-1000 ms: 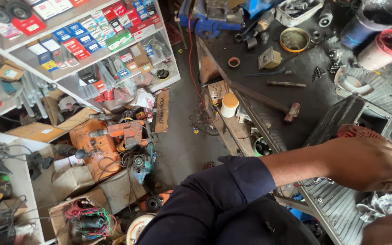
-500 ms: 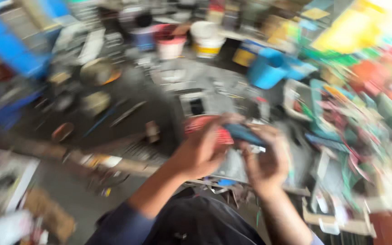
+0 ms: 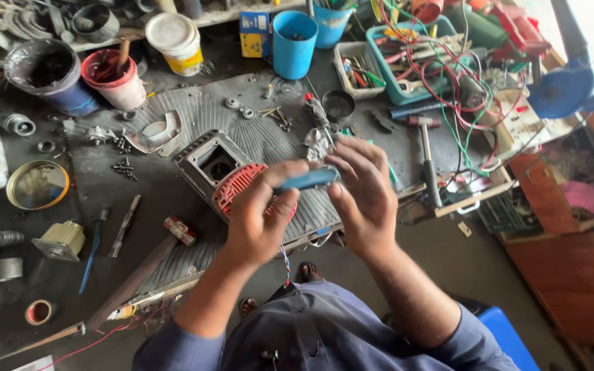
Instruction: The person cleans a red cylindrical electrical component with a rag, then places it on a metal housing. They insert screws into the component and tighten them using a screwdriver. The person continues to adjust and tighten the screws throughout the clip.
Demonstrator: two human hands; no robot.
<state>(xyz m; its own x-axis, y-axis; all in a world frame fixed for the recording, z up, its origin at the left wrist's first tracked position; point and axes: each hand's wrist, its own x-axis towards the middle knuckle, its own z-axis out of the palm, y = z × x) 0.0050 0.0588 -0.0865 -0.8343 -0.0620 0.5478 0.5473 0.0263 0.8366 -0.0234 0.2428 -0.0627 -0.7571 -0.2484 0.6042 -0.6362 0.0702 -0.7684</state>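
Both hands, left hand and right hand, pinch a slim blue tool between them above the red-finned motor housing; a loose fingertip grip could drop it among table clutter.

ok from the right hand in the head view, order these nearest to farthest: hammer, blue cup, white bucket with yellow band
From the right hand:
1. Hammer, just to its right on the bench.
2. Blue cup, up at the back, slightly left.
3. White bucket with yellow band, farther left along the back.
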